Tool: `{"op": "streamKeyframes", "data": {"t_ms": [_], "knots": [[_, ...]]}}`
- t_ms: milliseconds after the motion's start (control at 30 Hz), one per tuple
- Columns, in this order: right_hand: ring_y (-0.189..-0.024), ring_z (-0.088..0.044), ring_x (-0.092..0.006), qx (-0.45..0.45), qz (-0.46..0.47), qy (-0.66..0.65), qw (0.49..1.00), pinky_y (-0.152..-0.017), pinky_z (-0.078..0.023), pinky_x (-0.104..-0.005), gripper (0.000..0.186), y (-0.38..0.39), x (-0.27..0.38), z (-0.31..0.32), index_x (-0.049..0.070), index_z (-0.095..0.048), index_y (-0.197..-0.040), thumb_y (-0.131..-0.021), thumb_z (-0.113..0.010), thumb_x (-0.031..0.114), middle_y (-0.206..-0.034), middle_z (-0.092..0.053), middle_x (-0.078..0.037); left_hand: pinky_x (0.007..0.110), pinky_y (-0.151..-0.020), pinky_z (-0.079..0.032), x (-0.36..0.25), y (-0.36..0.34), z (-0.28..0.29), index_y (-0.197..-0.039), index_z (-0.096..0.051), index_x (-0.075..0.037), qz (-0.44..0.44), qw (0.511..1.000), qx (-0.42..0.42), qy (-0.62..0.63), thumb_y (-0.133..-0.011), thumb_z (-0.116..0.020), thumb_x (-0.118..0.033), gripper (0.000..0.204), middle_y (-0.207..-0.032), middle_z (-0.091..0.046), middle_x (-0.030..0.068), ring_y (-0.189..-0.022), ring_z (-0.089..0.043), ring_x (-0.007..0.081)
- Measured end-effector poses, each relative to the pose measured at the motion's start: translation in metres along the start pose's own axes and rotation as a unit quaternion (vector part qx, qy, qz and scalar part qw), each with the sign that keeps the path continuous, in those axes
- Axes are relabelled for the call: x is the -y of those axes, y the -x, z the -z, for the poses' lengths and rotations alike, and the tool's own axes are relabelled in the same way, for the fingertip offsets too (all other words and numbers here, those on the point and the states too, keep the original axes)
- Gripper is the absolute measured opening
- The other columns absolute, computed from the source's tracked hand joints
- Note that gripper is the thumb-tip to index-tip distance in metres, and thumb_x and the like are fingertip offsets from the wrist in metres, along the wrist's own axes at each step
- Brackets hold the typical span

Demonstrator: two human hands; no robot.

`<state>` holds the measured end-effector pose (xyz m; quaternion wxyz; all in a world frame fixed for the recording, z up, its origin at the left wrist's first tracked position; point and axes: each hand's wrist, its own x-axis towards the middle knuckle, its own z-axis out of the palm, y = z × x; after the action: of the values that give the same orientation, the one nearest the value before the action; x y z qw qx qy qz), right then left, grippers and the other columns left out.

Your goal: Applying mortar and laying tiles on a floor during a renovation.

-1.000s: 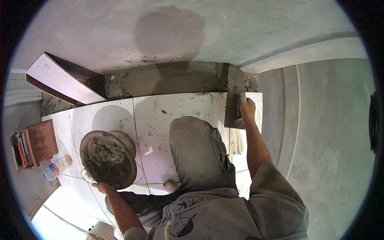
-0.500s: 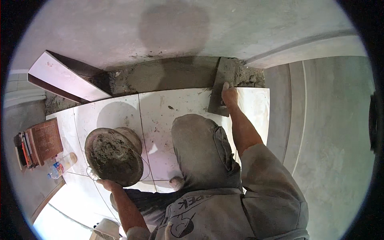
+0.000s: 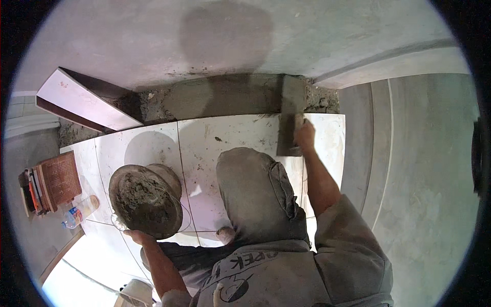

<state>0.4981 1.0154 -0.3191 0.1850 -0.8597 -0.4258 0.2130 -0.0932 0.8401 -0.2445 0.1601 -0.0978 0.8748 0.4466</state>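
Observation:
My right hand (image 3: 305,134) grips the handle of a long rectangular plastering trowel (image 3: 290,146). The trowel's far half lies over a strip of wet mortar (image 3: 225,97) along the wall foot; its near end reaches over the white tiles. At the left, a tilted bucket (image 3: 116,187) contains grey mortar mix (image 3: 140,197). My left hand (image 3: 135,236) holds the bucket's near rim, its fingers partly hidden. A thin wire handle hangs at the bucket's right side. Beside my left hand is a small clear round object (image 3: 118,221) whose kind I cannot make out.
A white tile piece (image 3: 84,97) leans over the strip's left end. White floor tiles (image 3: 204,138) carry mortar crumbs. At the left lie a plastic bottle (image 3: 79,212) and a brown woven-looking box (image 3: 59,176). A pale container (image 3: 137,291) stands lower left. Grey walls rise ahead and right.
My right hand has drawn the trowel slightly back toward me and to the right, and the blade has turned straighter. My left hand and the bucket have stayed in place.

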Motion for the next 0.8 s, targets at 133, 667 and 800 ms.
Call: {"op": "streamKeyframes", "data": {"t_ms": [133,667,800], "knots": [[-0.093,-0.058,-0.0430,0.022,-0.078,-0.039,0.996,-0.080,-0.045,-0.0445,0.057,-0.046,-0.032,0.025,-0.005,-0.061,-0.093,-0.084,-0.054,0.050,-0.094,-0.061,-0.030,0.043,-0.095,-0.040,0.001,-0.009,0.000,-0.123,-0.044,0.015,0.037,0.999,-0.007,0.005,-0.089,-0.029,-0.064,0.088,-0.121,-0.051,0.0276,-0.108,-0.051,0.0388],[-0.086,-0.062,-0.0403,0.108,-0.005,0.046,0.993,-0.077,-0.049,-0.0436,0.040,-0.056,-0.019,-0.014,-0.008,-0.058,-0.094,-0.073,-0.058,0.026,-0.090,-0.063,-0.028,0.042,-0.098,-0.037,0.006,-0.016,0.000,-0.122,-0.041,0.018,0.025,0.999,-0.006,-0.018,-0.088,-0.027,-0.066,0.092,-0.122,-0.050,0.0280,-0.109,-0.050,0.0387],[-0.075,-0.064,-0.0373,0.060,0.023,0.022,0.998,-0.064,-0.053,-0.0422,0.034,-0.048,-0.016,-0.048,-0.010,-0.057,-0.088,-0.072,-0.058,0.019,-0.077,-0.063,-0.026,0.043,-0.097,-0.037,0.009,-0.017,0.001,-0.122,-0.042,0.018,0.002,1.000,-0.014,-0.016,-0.088,-0.027,-0.065,0.091,-0.122,-0.051,0.0282,-0.109,-0.050,0.0388]]}}
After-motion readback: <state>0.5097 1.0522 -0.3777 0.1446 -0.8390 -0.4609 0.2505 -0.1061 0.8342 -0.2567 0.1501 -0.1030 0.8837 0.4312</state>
